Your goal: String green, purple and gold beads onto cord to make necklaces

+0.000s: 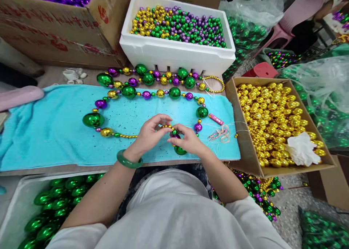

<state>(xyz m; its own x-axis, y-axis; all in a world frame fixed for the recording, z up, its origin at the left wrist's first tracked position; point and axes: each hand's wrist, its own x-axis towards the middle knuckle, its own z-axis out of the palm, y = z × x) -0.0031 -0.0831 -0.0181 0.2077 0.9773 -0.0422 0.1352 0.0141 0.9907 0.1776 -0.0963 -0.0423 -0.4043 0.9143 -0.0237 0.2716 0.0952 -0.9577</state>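
Note:
A bead necklace (128,92) of green, purple and gold beads lies in a loop on the blue towel (62,129). My left hand (152,132), with a green bangle (129,159) at the wrist, pinches its strand of small gold beads. Close beside it, my right hand (187,138) grips the same necklace near a small green bead (174,131). A large green bead (180,150) hangs below the right fingers. To the right lie small scissors (216,133), a pink lighter (216,119) and thin white thread.
Behind the loop lies another bead strand (148,78). A white foam box (174,52) of small beads stands at the back, beside a cardboard box (54,34) of purple beads. At right sits a carton (247,147) of gold beads; a white bin (13,220) holds green ones.

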